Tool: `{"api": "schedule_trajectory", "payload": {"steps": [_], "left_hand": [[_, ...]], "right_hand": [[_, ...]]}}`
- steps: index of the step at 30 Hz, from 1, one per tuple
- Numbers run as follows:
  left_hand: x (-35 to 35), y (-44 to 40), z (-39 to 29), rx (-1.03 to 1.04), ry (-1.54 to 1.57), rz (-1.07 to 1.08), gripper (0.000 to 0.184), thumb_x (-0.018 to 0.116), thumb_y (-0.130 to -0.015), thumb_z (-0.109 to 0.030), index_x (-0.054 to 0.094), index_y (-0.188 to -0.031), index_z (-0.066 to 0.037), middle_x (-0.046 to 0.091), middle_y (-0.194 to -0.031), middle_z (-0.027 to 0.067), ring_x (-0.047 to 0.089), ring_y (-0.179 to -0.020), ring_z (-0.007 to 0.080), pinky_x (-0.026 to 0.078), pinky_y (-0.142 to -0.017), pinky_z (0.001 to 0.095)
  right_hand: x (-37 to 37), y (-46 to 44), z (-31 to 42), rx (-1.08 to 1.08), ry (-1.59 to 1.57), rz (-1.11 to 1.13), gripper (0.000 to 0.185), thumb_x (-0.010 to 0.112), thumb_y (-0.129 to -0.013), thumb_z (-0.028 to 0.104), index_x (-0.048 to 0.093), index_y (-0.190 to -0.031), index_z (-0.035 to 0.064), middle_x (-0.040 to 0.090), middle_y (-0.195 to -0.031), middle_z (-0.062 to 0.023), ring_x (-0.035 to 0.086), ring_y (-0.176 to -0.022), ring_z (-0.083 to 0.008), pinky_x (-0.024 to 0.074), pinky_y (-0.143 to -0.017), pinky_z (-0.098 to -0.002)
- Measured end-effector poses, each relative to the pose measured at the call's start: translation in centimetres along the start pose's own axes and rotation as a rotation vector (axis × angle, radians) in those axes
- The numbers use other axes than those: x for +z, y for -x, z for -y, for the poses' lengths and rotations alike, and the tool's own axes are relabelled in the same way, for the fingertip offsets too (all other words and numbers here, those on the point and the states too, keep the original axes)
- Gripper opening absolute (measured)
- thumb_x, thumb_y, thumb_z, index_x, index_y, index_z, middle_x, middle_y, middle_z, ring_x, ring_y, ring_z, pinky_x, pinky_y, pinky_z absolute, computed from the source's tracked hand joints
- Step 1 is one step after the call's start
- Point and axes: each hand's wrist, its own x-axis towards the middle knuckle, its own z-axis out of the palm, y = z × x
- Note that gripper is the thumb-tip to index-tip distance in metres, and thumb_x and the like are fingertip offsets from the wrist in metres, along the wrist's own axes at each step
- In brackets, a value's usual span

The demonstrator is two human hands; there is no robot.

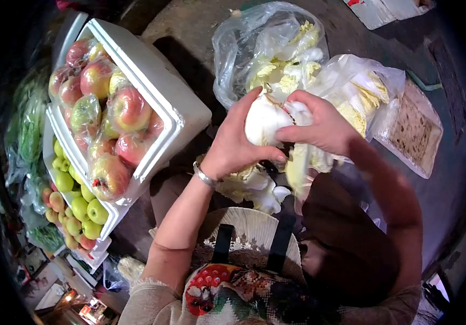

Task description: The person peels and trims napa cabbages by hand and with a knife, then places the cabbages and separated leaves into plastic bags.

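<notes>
A pale napa cabbage (263, 122), its white base turned up, is held above my lap between both hands. My left hand (235, 138) is wrapped round its left side, thumb below and fingers over the far side. On the right, my right hand (322, 124) has its fingers curled against the cabbage near a brownish edge at the base. A yellowish-white leaf (298, 168) hangs below my right hand. Loose cabbage leaves (260, 189) lie on the floor beneath my hands.
Left stands a white foam box (176, 103) of wrapped apples (130, 108), with green apples (87, 211) in another box below. Ahead, a clear plastic bag (233, 59) holds leaf scraps. Farther right are a second leaf-filled bag (346, 73) and a dirty foam tray (414, 124).
</notes>
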Motion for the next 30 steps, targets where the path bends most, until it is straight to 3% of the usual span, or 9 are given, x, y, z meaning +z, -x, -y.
{"api": "schedule_trajectory", "payload": {"steps": [3,8,11,15,17,20,23,28,30], "left_hand": [[0.3,0.5,-2.0,0.117,-0.597,-0.087,0.116,0.092,-0.05,-0.042,0.037,-0.145,-0.006,0.053,-0.106,0.0179,0.056,-0.099,0.0334,0.047,-0.088,0.0402],[-0.5,0.3,-0.2,0.157,-0.485,-0.064,0.111,0.092,-0.05,-0.038,0.04,-0.143,-0.007,0.053,-0.104,0.0177,0.056,-0.095,0.0348,0.047,-0.086,0.04],[-1.3,0.2,-0.5,0.005,-0.057,0.134,0.084,0.08,-0.064,-0.014,0.044,-0.139,-0.003,0.058,-0.119,0.0138,0.057,-0.111,0.0233,0.043,-0.101,0.0349],[-2.5,0.3,-3.8,-0.245,0.536,0.017,0.1,0.073,-0.055,-0.032,0.038,-0.143,-0.001,0.057,-0.125,0.0171,0.058,-0.11,0.0284,0.047,-0.099,0.0381],[-2.9,0.0,-3.0,-0.027,0.679,-0.061,0.11,0.074,-0.056,-0.042,0.028,-0.147,0.0,0.06,-0.111,0.0194,0.063,-0.095,0.0311,0.055,-0.085,0.0426],[-3.8,0.1,-3.0,0.234,0.921,-0.037,0.115,0.075,-0.066,-0.063,0.023,-0.149,-0.002,0.061,-0.103,0.0193,0.064,-0.084,0.0312,0.058,-0.072,0.0432],[-5.8,0.1,-2.5,0.256,0.984,0.003,0.107,0.071,-0.074,-0.064,0.021,-0.151,-0.008,0.06,-0.104,0.0156,0.063,-0.079,0.029,0.055,-0.067,0.0443],[-6.1,0.4,-1.2,0.263,0.978,0.071,0.127,0.088,-0.054,-0.054,0.023,-0.147,0.003,0.06,-0.108,0.0211,0.064,-0.096,0.0328,0.06,-0.079,0.044],[-5.6,0.8,-2.1,0.111,0.872,0.003,0.121,0.089,-0.054,-0.046,0.027,-0.145,0.004,0.06,-0.112,0.0229,0.064,-0.099,0.0324,0.059,-0.083,0.0435]], "right_hand": [[1.0,-0.4,-1.5,-0.069,0.126,-0.1,0.036,0.072,-0.08,0.018,0.056,-0.106,0.0004,0.061,-0.093,-0.0068,0.055,-0.087,-0.0119,0.0458,-0.078,-0.0285],[-0.6,-0.3,-0.3,-0.071,0.392,0.012,0.027,0.06,-0.081,0.012,0.056,-0.103,-0.0038,0.061,-0.083,-0.0102,0.055,-0.079,-0.0124,0.0463,-0.07,-0.0291],[-1.8,-1.0,-1.1,-0.004,0.111,0.104,0.013,0.054,-0.082,0.007,0.062,-0.089,-0.0003,0.062,-0.084,-0.0029,0.055,-0.082,-0.0102,0.0438,-0.076,-0.0256],[-2.3,-1.2,-2.8,-0.106,-0.136,-0.089,0.008,0.053,-0.083,0.006,0.061,-0.085,0.0034,0.058,-0.083,0.0022,0.053,-0.084,-0.0077,0.0418,-0.083,-0.0226],[-0.7,-0.4,-2.6,-0.039,-0.08,-0.139,0.006,0.054,-0.083,0.006,0.059,-0.086,0.0043,0.057,-0.084,0.0029,0.051,-0.083,-0.0063,0.0414,-0.082,-0.0217],[3.6,0.6,-4.0,0.038,-0.086,-0.115,0.027,0.062,-0.088,0.018,0.062,-0.11,0.0024,0.064,-0.1,-0.0049,0.057,-0.095,-0.0138,0.0445,-0.091,-0.0278],[7.1,0.2,-8.6,0.044,0.264,0.491,0.059,0.067,-0.085,0.054,0.063,-0.113,0.0027,0.066,-0.103,-0.0216,0.066,-0.096,-0.0226,0.0541,-0.088,-0.0361],[7.3,-1.7,-15.8,0.09,0.541,0.434,0.063,0.069,-0.085,0.037,0.048,-0.137,0.0088,0.055,-0.128,-0.0219,0.057,-0.113,-0.035,0.0473,-0.094,-0.0427],[8.7,-2.2,-19.6,-0.068,0.604,0.349,0.054,0.068,-0.086,0.035,0.054,-0.124,0.0007,0.059,-0.112,-0.024,0.06,-0.102,-0.0368,0.0505,-0.084,-0.0437]]}}
